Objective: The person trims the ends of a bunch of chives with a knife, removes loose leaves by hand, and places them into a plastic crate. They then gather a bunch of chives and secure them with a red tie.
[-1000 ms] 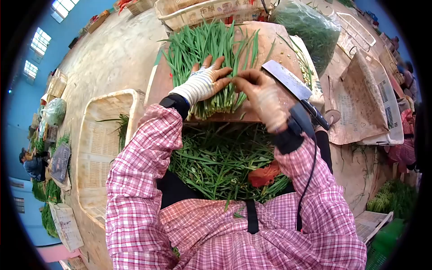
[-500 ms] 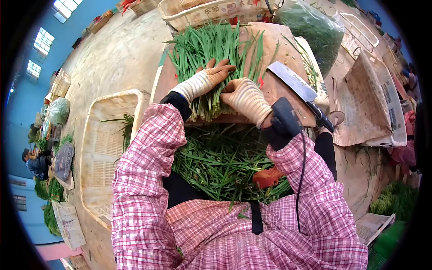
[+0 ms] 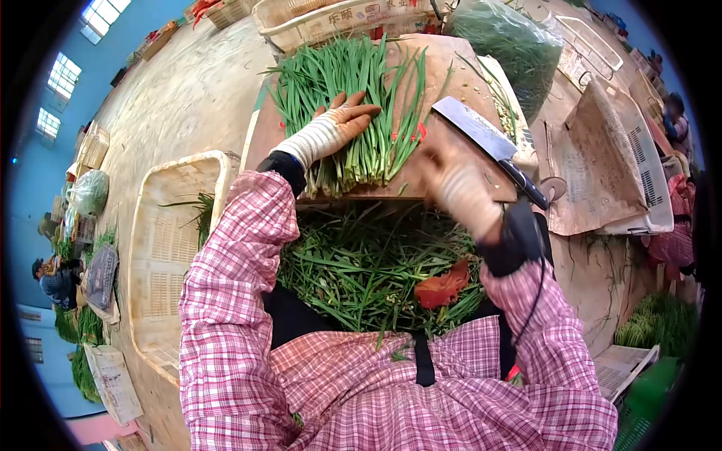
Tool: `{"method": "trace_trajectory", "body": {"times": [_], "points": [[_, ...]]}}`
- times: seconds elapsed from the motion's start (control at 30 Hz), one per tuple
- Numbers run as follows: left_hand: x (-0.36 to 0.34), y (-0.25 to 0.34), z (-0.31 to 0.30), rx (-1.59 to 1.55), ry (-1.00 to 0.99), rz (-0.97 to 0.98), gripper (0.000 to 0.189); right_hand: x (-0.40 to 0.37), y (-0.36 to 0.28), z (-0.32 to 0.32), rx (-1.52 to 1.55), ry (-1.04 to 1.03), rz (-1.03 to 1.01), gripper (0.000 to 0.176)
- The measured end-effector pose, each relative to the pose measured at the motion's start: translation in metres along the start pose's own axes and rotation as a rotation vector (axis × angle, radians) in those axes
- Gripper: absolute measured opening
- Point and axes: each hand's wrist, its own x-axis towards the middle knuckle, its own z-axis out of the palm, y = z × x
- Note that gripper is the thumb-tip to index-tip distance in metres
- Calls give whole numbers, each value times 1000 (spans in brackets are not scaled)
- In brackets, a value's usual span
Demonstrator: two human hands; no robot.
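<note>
On a wooden board [image 3: 444, 68] lies a spread bunch of long green stalks [image 3: 331, 75], cut ends toward me. My left hand [image 3: 331, 131], in a striped glove with brown fingers, rests flat on the bunch with fingers spread. To the right of the bunch, my right hand [image 3: 462, 184] hangs over the board's near edge, smeared by motion, so its fingers are not clear. A cleaver [image 3: 477, 129] with a black handle lies at the board's right side, beyond my right hand. Small red ties [image 3: 420, 133] show beside the stalks.
Loose green leaves [image 3: 361, 263] and a red cloth [image 3: 441, 286] lie below the board. A white crate [image 3: 162, 278] stands left, another crate [image 3: 353, 16] behind, a plastic bag of greens [image 3: 511, 52] back right. People [image 3: 59, 282] sit at far left and at far right.
My right hand has left the stalks and moved right, toward the cleaver's side. My left hand stays on the bunch. The whole view has shifted slightly.
</note>
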Motion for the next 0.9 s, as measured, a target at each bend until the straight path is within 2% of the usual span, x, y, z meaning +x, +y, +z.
{"method": "trace_trajectory", "body": {"times": [0.03,0.1,0.13,0.2,0.23,0.27,0.33,0.37,0.4,0.47,0.5,0.53,0.6,0.67,0.73,0.77,0.87,0.9], "points": [[-1,2,1,53,37,-2,45,16,-3,-7,197,104,304,40],[-6,10,-2,93,128,-31,43,37,5,-11,101,113,410,49],[-7,7,-3,133,244,-40,36,46,9,-6,74,95,451,51],[-2,-25,-12,-113,568,88,26,46,12,6,230,-32,387,51],[-16,-14,-26,-316,595,-5,23,47,3,15,228,-80,344,47],[-20,-20,-34,-447,583,-207,29,45,13,33,-37,81,5,43],[-48,-32,-51,-360,751,-89,33,50,14,50,128,77,-62,41],[-68,-41,-66,-372,735,-97,34,48,-5,37,108,-37,89,31],[-94,-47,-80,-378,723,-122,35,44,-35,13,160,-240,355,26],[-163,-41,-111,-376,759,-196,37,44,6,18,416,-155,194,20],[-200,-56,-125,-355,776,-301,42,40,-1,8,174,-61,-23,18],[-240,-69,-139,-284,787,-272,45,38,-8,-2,-91,84,-208,16],[-304,-82,-153,-248,777,-504,46,16,-73,12,259,-68,-28,14],[-355,-96,-151,-267,815,-661,41,2,-140,45,499,-348,124,13],[-401,-120,-139,-287,813,-800,39,14,-165,96,426,-501,-152,12],[-420,-132,-134,-323,805,-852,34,22,-175,124,360,-482,-276,12],[-473,-169,-109,-388,779,-1036,29,52,-204,206,466,-463,-401,11],[-484,-178,-98,-372,770,-1099,28,64,-217,228,411,-421,-515,11]]}}
